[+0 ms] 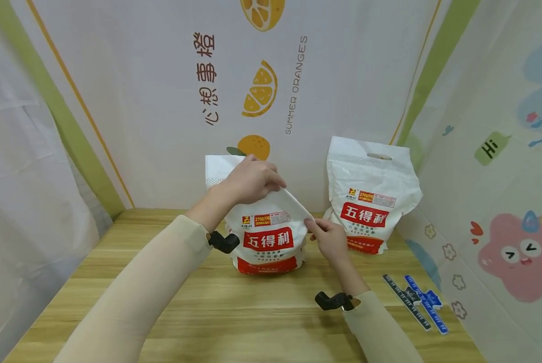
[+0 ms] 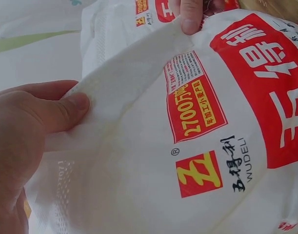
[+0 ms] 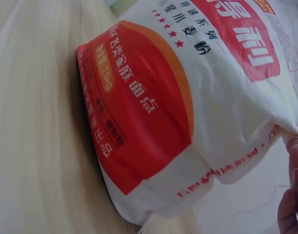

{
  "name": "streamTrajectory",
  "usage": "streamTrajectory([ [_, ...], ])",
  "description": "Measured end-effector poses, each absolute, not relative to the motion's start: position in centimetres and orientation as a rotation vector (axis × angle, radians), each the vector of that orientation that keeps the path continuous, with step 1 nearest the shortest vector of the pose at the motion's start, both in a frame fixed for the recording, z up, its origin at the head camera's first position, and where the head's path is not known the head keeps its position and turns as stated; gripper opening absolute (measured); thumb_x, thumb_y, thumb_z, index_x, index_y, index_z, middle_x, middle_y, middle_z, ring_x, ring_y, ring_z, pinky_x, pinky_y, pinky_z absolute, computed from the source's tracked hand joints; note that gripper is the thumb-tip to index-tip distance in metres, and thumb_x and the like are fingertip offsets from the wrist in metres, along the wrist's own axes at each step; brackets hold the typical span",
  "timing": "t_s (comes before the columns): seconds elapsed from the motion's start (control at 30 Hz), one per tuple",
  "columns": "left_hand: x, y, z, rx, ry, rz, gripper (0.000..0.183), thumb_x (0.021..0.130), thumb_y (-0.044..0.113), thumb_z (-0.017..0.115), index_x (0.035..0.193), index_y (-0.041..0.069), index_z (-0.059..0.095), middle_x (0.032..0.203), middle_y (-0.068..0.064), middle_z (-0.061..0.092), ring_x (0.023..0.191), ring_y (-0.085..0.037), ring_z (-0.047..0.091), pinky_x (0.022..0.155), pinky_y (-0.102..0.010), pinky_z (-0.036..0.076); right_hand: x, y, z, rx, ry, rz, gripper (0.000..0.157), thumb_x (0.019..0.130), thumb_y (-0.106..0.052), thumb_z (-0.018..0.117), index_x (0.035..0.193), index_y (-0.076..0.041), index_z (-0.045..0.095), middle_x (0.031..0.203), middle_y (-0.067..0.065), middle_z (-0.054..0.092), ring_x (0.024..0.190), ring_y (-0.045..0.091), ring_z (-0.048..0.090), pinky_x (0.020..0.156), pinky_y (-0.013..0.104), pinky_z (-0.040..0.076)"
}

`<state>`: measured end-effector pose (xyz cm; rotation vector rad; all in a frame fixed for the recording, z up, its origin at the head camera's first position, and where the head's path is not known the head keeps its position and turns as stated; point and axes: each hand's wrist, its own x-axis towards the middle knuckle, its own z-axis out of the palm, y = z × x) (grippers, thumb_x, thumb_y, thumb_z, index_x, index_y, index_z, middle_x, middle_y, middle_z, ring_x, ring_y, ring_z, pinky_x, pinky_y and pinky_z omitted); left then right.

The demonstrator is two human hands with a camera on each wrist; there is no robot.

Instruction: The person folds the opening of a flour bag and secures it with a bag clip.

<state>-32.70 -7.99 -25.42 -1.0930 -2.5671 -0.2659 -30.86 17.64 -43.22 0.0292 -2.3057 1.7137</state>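
Observation:
A white flour bag point(image 1: 268, 239) with red labels stands upright on the table, its top edge slanting down to the right in a fold. My left hand point(image 1: 253, 180) reaches over the bag and pinches that folded edge; in the left wrist view the thumb point(image 2: 73, 108) lies along the fold. At the lower right end of the same edge my right hand point(image 1: 329, 238) pinches the bag's corner between thumb and fingers. The perforated top band point(image 1: 218, 169) sticks up behind my left hand. In the right wrist view the bag's red base point(image 3: 139, 107) rests on the wood.
A second white flour bag point(image 1: 366, 201), with a handle slot on top, stands behind to the right. A black clip point(image 1: 407, 297) and a blue clip point(image 1: 427, 302) lie at the table's right side. Printed curtains point(image 1: 162, 101) hang behind the wooden table point(image 1: 253, 312).

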Motion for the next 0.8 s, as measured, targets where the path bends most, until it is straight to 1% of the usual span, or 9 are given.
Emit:
streamTrajectory([
  [0.07,-32.7,-8.1,-25.4,-1.091,-2.563,-0.265,0.019,0.105,0.02,0.076,0.119,0.02,0.087,0.109,0.0,0.082,0.106,-0.02,0.075,0.1,-0.045,0.046,-30.9,17.4,-43.2,0.031,-2.287,1.709,0.028,0.103,-0.03,0.08,0.116,-0.006,0.085,0.095,0.008,0.08,0.078,0.016,0.068,0.064,0.024,0.053],
  [0.17,-32.6,-8.2,-25.4,-1.089,-2.555,-0.265,0.019,0.105,0.02,0.075,0.12,0.02,0.087,0.108,0.0,0.082,0.105,-0.021,0.074,0.099,-0.045,0.046,-30.8,17.3,-43.2,0.047,-2.278,1.695,0.028,0.104,-0.029,0.079,0.117,-0.005,0.084,0.096,0.009,0.08,0.078,0.015,0.068,0.064,0.023,0.054],
  [0.3,-32.5,-8.4,-25.4,-1.083,-2.555,-0.272,0.019,0.105,0.019,0.075,0.12,0.019,0.087,0.108,-0.001,0.081,0.105,-0.021,0.073,0.097,-0.045,0.046,-30.3,17.7,-42.8,0.108,-2.337,1.682,0.031,0.106,-0.03,0.076,0.123,-0.003,0.08,0.106,0.018,0.08,0.083,0.017,0.073,0.071,0.022,0.059],
  [0.37,-32.5,-8.5,-25.4,-1.084,-2.554,-0.278,0.019,0.105,0.018,0.075,0.12,0.018,0.087,0.109,-0.001,0.081,0.106,-0.022,0.073,0.097,-0.045,0.046,-29.8,18.5,-42.3,0.144,-2.41,1.627,0.032,0.107,-0.028,0.074,0.128,-0.004,0.077,0.11,0.022,0.078,0.087,0.021,0.075,0.072,0.023,0.058],
  [0.43,-32.5,-8.6,-25.4,-1.088,-2.551,-0.283,0.019,0.105,0.017,0.074,0.12,0.018,0.086,0.109,-0.001,0.081,0.106,-0.022,0.073,0.097,-0.045,0.045,-29.2,19.7,-41.8,0.172,-2.497,1.528,0.033,0.109,-0.025,0.071,0.133,-0.004,0.075,0.113,0.023,0.078,0.091,0.026,0.076,0.072,0.024,0.057],
  [0.53,-32.6,-8.6,-25.5,-1.097,-2.547,-0.291,0.019,0.105,0.016,0.074,0.12,0.017,0.086,0.109,-0.001,0.081,0.106,-0.021,0.073,0.097,-0.046,0.045,-28.1,22.2,-41.1,0.193,-2.611,1.33,0.032,0.109,-0.02,0.069,0.136,-0.003,0.074,0.114,0.02,0.078,0.095,0.027,0.075,0.072,0.023,0.055],
  [0.67,-32.7,-8.4,-25.6,-1.108,-2.55,-0.292,0.019,0.106,0.017,0.074,0.12,0.018,0.086,0.111,-0.001,0.081,0.108,-0.021,0.073,0.097,-0.045,0.044,-26.3,26.0,-40.9,0.191,-2.698,1.155,0.03,0.109,-0.017,0.068,0.134,-0.001,0.073,0.119,0.018,0.078,0.101,0.025,0.071,0.079,0.023,0.054],
  [0.73,-32.7,-8.3,-25.6,-1.112,-2.554,-0.285,0.019,0.106,0.017,0.074,0.121,0.018,0.086,0.112,0.0,0.081,0.109,-0.021,0.073,0.097,-0.045,0.045,-25.4,28.1,-41.0,0.181,-2.735,1.089,0.029,0.109,-0.016,0.068,0.133,0.0,0.073,0.119,0.019,0.078,0.102,0.024,0.069,0.079,0.024,0.054],
  [0.8,-32.7,-8.2,-25.7,-1.113,-2.556,-0.278,0.019,0.106,0.018,0.074,0.121,0.019,0.086,0.112,0.0,0.081,0.109,-0.02,0.074,0.097,-0.045,0.045,-24.6,30.1,-41.1,0.157,-2.777,1.023,0.029,0.11,-0.016,0.067,0.131,0.003,0.072,0.119,0.02,0.077,0.1,0.025,0.069,0.075,0.026,0.054],
])
